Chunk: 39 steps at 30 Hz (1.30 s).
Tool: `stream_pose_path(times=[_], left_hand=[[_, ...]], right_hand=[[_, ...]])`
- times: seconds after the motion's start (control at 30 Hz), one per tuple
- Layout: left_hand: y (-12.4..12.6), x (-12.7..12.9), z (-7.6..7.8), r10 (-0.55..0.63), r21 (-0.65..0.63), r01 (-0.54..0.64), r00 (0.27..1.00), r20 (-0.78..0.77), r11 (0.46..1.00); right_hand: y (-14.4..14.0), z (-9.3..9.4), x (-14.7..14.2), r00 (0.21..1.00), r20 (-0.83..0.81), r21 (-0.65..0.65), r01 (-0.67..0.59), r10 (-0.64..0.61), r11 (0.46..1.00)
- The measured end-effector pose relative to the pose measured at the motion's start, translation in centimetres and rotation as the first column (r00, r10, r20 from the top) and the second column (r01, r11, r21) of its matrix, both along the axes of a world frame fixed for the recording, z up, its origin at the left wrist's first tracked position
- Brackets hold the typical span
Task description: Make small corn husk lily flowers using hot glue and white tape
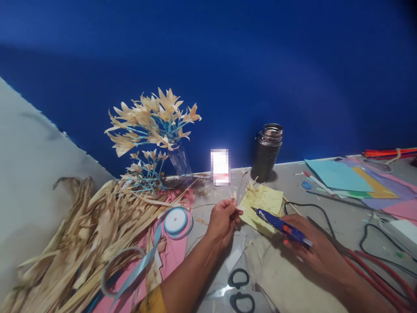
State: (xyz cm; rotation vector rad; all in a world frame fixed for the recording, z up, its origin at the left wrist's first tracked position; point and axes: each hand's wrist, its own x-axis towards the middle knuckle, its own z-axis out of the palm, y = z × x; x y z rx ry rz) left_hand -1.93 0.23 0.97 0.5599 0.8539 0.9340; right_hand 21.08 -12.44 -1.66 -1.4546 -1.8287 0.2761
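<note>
Near the middle of the table, my left hand (223, 219) pinches a small pale husk petal (233, 195) between thumb and fingers. My right hand (309, 250) is wrapped round a blue glue gun (280, 227) with an orange part, its dark nozzle aimed left toward my left hand, a short gap apart. Under the nozzle lies a yellow paper (269, 200) with husk scraps on it. Scissors (239, 289) with black handles lie below, between my forearms.
Dried corn husks (107, 230) and a ribbon roll (176, 221) cover the left side over pink paper (182, 243). Husk flowers (153, 111) stand in a clear vase (180, 163). A steel flask (266, 152) stands by the wall. Coloured sheets (342, 176) and cables (384, 278) lie right.
</note>
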Motion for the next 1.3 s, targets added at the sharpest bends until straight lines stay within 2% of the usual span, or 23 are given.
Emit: stream_pose_path(times=[0.27,0.47,0.57,0.7,0.83,1.07,1.17,1.3], left_hand=[[-0.5,0.5,-0.4,-0.007,0.013,0.007,1.0,-0.01,1.0],[-0.4,0.2,-0.2,0.013,0.012,-0.012,1.0,-0.006,1.0],[-0.3,0.2,-0.2,0.026,0.02,-0.026,1.0,-0.013,0.999],[-0.5,0.4,-0.3,0.036,0.032,-0.035,0.999,-0.018,0.999],[-0.6,0.5,-0.2,0.029,0.041,-0.029,0.999,-0.012,0.999],[-0.2,0.2,0.0,0.048,0.066,-0.047,0.999,-0.014,0.997],[-0.3,0.3,-0.2,0.042,0.073,-0.04,0.999,-0.018,0.997],[-0.5,0.3,-0.2,0.033,0.081,-0.032,0.999,-0.011,0.996]], right_hand=[[0.4,1.6,-1.8,0.99,0.071,0.12,-0.127,0.119,0.985],[0.0,0.7,-1.1,0.995,0.086,0.103,-0.055,0.046,0.993],[-0.1,0.3,-0.6,0.997,0.078,0.14,-0.032,0.021,0.99],[0.2,1.4,-1.4,0.996,0.08,0.191,-0.063,0.048,0.98],[0.2,2.2,-2.4,0.987,0.133,0.161,-0.112,0.09,0.981],[-0.2,0.9,-1.0,0.996,0.089,0.153,-0.044,0.03,0.987],[-0.1,1.1,-1.2,0.997,0.064,0.149,-0.059,0.05,0.987],[0.0,1.7,-1.9,0.989,0.126,0.14,-0.091,0.073,0.986]])
